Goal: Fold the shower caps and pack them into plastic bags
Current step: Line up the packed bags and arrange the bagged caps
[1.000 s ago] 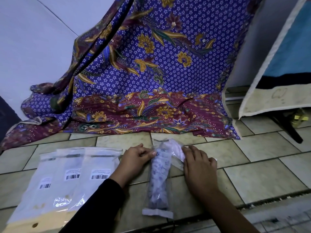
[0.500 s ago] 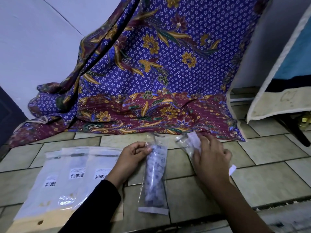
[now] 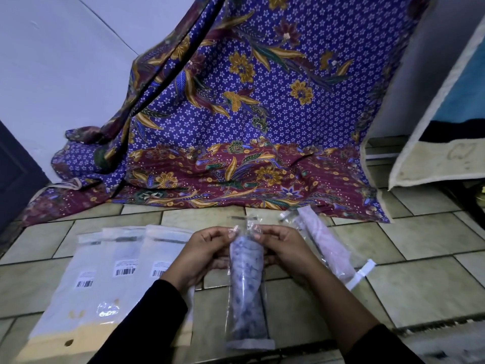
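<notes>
While the head camera looks down: two hands meet at lower centre of the frame, over the tiled floor (image 3: 420, 245).
Left hand (image 3: 202, 254): fingers curled, thumb and fingertips pinching the left side of the bag's mouth.
Right hand (image 3: 286, 252): curled as well, pinching the right side of that same mouth.
Clear plastic bag (image 3: 248, 298): lower centre, long and narrow, running from the fingertips down to a white strip near the bottom edge.
Shower cap (image 3: 244, 264): rolled up, white with blue print, and it's inside that bag.
Second bag (image 3: 330, 248): right of centre, just beside the right hand, slanted on the tiles, pale pink cap inside.
Flat packets (image 3: 110, 279): lower left, three overlapping, white with barcode labels; the dark left sleeve (image 3: 147, 324) crosses their near corner.
Batik cloth (image 3: 262, 114): upper centre, purple and maroon, draped down onto the floor.
</notes>
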